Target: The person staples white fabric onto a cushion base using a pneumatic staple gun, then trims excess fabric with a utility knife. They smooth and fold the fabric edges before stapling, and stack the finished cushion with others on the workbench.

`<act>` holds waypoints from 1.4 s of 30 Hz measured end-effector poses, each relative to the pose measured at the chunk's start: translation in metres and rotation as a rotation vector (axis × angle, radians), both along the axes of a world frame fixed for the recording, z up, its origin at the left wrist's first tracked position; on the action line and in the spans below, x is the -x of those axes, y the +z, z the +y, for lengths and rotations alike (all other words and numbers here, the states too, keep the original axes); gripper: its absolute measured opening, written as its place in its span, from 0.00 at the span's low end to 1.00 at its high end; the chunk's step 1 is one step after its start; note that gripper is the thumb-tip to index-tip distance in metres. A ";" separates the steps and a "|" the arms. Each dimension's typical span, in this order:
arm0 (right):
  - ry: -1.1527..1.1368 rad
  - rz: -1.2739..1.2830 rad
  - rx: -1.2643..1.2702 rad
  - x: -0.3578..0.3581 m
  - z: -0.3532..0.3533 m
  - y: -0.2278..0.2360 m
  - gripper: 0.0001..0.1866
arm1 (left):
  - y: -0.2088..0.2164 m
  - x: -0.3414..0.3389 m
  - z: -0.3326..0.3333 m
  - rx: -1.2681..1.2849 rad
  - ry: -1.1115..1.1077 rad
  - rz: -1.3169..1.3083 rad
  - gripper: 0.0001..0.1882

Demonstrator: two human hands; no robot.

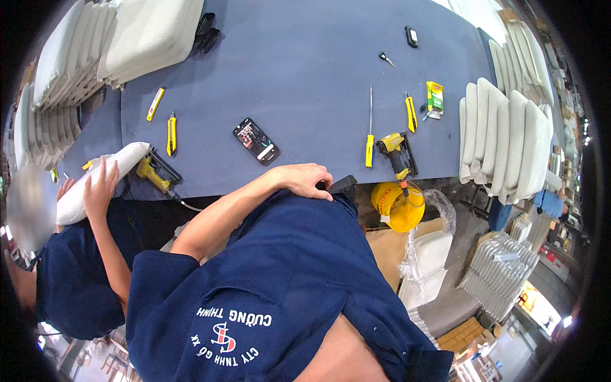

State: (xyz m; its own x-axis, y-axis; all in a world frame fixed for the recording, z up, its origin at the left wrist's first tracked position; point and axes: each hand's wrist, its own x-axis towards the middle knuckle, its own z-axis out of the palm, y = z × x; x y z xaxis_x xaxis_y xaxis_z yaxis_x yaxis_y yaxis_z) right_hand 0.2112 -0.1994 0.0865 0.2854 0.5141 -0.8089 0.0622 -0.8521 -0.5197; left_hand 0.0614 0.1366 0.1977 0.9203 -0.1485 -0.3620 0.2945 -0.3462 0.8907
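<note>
My left hand is at my waist, by the lower edge of my dark blue shirt and close to the table's near edge. Its fingers curl down against the cloth beside a black strap-like piece; whatever they grip is hidden. My right hand is out of the picture. Just beyond my left forearm lies a black phone, its screen lit. To the right, a yellow staple gun rests at the table edge, next to a long screwdriver with a yellow handle.
At left a co-worker's hands hold a white padded cushion near another staple gun. Yellow cutters lie on the blue table. Cushion stacks flank it. A yellow bucket hangs below the edge.
</note>
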 end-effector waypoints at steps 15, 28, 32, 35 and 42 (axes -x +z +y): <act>-0.321 0.103 -0.061 0.006 0.023 -0.006 0.18 | 0.006 0.035 0.000 0.280 0.152 0.159 0.19; -0.614 0.090 -0.214 -0.017 -0.007 0.037 0.20 | -0.003 0.002 -0.006 0.318 -0.001 0.179 0.24; -0.725 0.217 -0.297 -0.033 0.030 0.030 0.21 | 0.002 -0.006 -0.009 0.200 -0.051 0.206 0.29; -0.846 0.285 -0.294 -0.035 0.026 0.033 0.22 | -0.032 -0.013 -0.029 0.334 0.005 0.238 0.29; -1.068 0.383 -0.307 -0.033 -0.008 0.050 0.23 | -0.007 -0.019 -0.015 0.298 -0.073 0.204 0.30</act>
State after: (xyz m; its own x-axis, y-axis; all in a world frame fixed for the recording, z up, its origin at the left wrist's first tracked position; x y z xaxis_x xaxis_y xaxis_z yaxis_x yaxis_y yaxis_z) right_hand 0.2437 -0.2074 0.1365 0.4546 0.3494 -0.8193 -0.8129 -0.2131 -0.5420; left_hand 0.0806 0.1218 0.1911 0.8166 -0.3377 -0.4682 0.4611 -0.1065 0.8810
